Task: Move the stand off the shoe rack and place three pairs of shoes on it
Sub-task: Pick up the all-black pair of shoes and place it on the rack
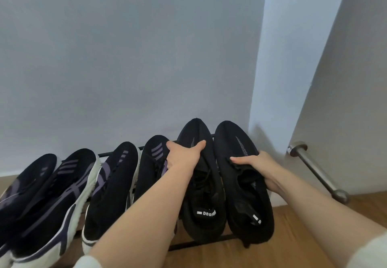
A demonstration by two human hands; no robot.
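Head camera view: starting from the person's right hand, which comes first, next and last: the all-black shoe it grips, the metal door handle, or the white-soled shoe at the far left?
Measured from the right hand:
1. All-black shoe: in its grip, rightmost on the rack.
2. Metal door handle: off to the right, on the door.
3. White-soled shoe: far left end of the row.

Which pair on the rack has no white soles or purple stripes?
The all-black pair at the right end of the rack, one shoe under each hand. The other two pairs have white soles and purple markings.
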